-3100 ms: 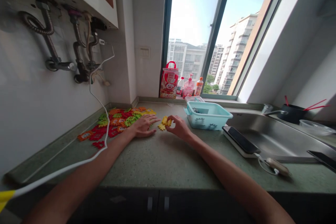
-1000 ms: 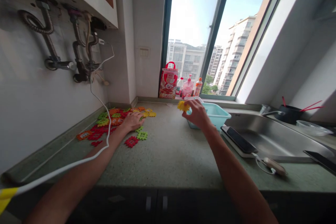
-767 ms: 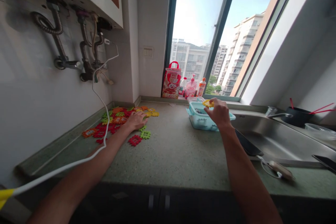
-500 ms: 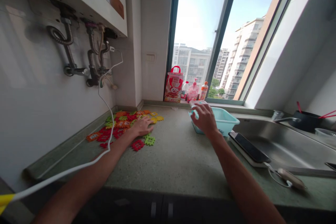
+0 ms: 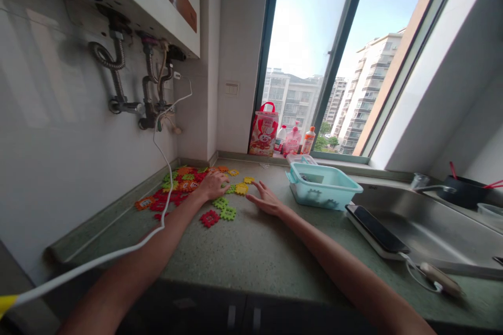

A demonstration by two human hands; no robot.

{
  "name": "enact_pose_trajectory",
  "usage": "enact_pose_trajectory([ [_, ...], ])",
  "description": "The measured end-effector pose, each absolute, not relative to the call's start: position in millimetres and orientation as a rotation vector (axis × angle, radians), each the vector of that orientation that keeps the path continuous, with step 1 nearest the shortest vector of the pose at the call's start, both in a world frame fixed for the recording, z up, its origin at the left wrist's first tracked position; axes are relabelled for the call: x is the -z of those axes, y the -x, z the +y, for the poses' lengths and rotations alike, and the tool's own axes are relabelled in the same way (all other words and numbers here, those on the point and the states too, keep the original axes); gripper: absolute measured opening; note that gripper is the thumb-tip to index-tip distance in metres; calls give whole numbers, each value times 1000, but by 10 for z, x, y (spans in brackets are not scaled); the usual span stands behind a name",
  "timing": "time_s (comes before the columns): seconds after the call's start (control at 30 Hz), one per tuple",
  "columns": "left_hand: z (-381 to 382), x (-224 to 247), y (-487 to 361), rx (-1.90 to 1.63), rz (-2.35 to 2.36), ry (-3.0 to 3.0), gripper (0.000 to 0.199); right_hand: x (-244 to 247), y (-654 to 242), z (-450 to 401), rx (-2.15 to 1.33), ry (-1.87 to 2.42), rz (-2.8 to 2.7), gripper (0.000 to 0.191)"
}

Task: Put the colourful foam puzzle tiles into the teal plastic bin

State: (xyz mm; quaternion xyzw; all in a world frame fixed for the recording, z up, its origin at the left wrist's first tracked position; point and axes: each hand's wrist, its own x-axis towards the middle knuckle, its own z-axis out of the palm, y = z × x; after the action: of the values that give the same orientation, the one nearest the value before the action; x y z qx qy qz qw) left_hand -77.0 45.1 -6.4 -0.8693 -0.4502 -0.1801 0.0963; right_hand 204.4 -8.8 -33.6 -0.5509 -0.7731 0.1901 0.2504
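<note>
My left hand [image 5: 213, 186] rests over the right side of a heap of interlocking plastic puzzle pieces [image 5: 187, 186], its fingers slightly curved and apart; part of what lies beneath it is hidden. Open, with thumb and fingers spread, my right hand [image 5: 266, 200] is just right of some yellow pieces [image 5: 241, 189] and holds nothing. In front of my left hand are a red piece [image 5: 209, 218] and a green piece [image 5: 228, 213], flat on the counter. A light-blue plastic basin [image 5: 324, 191] stands right of my right hand, with dark shapes showing inside.
A white cable [image 5: 157, 233] hangs across my left forearm. Right of the basin, a phone [image 5: 377, 227] lies at the edge of the metal sink [image 5: 428, 235], wired to a power bank [image 5: 442, 278]. Bottles [image 5: 293, 140] and a pink bag [image 5: 264, 133] line the windowsill.
My right hand has moved left from the basin to beside the yellow pieces. My left hand stays over the heap, shifted slightly. The view has turned a little.
</note>
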Motion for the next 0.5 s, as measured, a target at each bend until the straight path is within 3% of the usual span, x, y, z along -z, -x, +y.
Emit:
enact_pose_trajectory([
  [0.13, 406, -26, 817, 479, -1288, 2587, 23, 175, -1827, 230, -623, 1652, -2032, 101],
  [0.3, 352, -106, 913, 415, -1362, 2525, 14, 148, -1339, 599, -492, 1803, -2039, 93],
  [0.5, 378, -64, 1068, 390, -1527, 2504, 19, 237, -908, 960, -375, 1838, -2089, 84],
])
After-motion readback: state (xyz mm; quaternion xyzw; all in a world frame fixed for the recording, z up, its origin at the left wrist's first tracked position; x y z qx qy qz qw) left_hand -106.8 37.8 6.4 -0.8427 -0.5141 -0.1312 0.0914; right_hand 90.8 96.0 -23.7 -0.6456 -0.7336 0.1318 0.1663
